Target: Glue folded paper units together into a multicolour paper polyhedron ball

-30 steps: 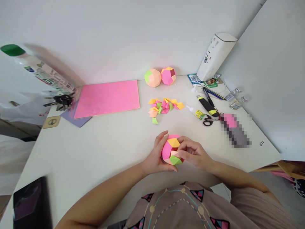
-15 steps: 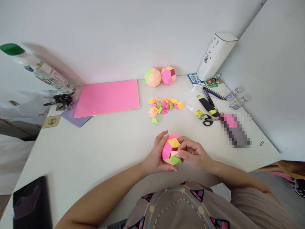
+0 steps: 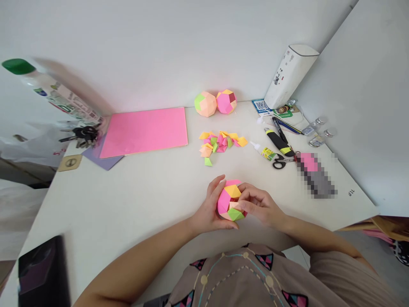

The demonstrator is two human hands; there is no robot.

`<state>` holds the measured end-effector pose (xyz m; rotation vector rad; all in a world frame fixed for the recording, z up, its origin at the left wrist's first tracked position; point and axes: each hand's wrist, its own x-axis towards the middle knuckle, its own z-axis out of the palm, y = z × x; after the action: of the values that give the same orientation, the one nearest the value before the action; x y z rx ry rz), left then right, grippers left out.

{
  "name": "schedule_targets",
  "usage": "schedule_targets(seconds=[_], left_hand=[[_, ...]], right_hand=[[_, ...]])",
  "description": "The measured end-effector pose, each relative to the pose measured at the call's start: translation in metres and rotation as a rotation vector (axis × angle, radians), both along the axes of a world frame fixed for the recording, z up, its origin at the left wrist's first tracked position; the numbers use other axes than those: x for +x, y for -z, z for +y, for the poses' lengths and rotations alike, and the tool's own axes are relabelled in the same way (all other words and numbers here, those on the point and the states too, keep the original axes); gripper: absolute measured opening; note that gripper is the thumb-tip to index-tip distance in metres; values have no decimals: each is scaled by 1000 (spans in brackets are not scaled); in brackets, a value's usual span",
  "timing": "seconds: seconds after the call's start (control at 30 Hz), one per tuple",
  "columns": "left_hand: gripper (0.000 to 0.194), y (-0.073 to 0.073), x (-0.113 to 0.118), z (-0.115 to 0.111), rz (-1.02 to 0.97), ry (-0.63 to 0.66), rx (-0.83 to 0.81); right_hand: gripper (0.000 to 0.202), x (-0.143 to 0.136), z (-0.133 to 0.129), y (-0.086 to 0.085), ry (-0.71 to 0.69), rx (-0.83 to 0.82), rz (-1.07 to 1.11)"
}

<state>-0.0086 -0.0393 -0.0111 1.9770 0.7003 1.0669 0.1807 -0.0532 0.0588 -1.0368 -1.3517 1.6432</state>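
Note:
A folded paper ball (image 3: 224, 201) in pink, yellow, peach and green is held near the table's front edge, with an opening in its side. My left hand (image 3: 207, 213) wraps round its left side, thumb below and fingers above. On the right, my right hand (image 3: 262, 207) pinches a peach paper piece (image 3: 234, 205) at the opening; its fingertips partly hide that spot. Beyond the hands lies a loose pile of small folded paper pieces (image 3: 221, 141). Two paper balls, one peach and green (image 3: 206, 104), one mostly pink (image 3: 226, 102), rest against the wall.
Pink paper sheets (image 3: 145, 132) lie at the back left, beside keys (image 3: 84, 133) and a bottle (image 3: 64, 98). To the right are a glue bottle (image 3: 266, 152), scissors (image 3: 280, 161), a cutter (image 3: 277, 141) and a white container (image 3: 289, 76). A black device (image 3: 43, 273) sits front left.

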Motion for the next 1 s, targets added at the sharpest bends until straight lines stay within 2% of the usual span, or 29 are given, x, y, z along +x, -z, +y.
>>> schedule_targets(seconds=[1.0], left_hand=[[110, 1, 0, 0, 4, 0, -6]], right_hand=[[23, -2, 1, -3, 4, -40, 24]])
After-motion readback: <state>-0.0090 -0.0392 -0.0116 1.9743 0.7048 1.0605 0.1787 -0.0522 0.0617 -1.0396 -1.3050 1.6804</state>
